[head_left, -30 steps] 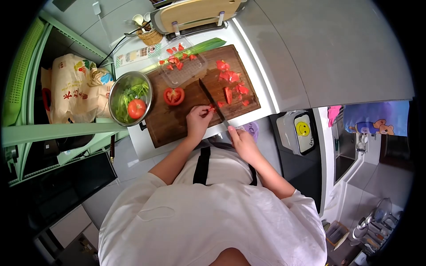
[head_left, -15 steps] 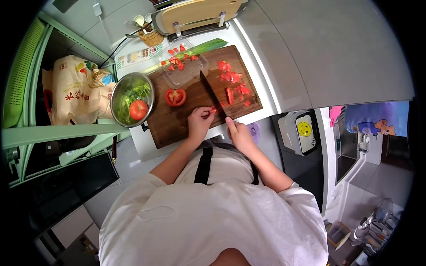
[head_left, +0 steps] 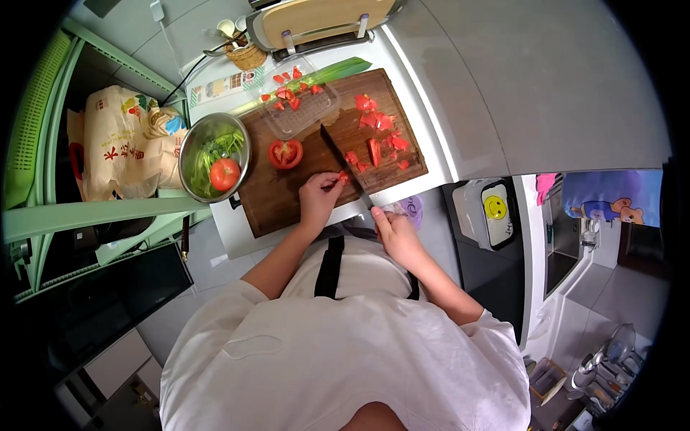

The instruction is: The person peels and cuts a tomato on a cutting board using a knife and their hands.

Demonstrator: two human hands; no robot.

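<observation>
1. The left hand (head_left: 318,199) has its thumb and fingertips pinched on a small red tomato piece (head_left: 342,177), near the middle of the board's near edge.
2. The right hand (head_left: 399,237), apart from the left, is closed around the handle end of a long dark-bladed knife (head_left: 343,159); the blade slants across the brown wooden cutting board (head_left: 287,197), its tip pointing towards the far edge.
3. Just right of the blade lie chopped red tomato pieces (head_left: 351,158) and a longer red tomato wedge (head_left: 374,152); more pieces spread along the board's right edge.
4. A cut tomato half (head_left: 285,154) rests face up left of the knife.
5. A clear plastic container (head_left: 293,126) with red pieces in it sits at the far edge, beside a long green-and-white stalk (head_left: 338,71).
6. At the board's left edge, a round steel bowl (head_left: 185,167) holds a whole red tomato (head_left: 224,174) and leafy greens (head_left: 210,154).
</observation>
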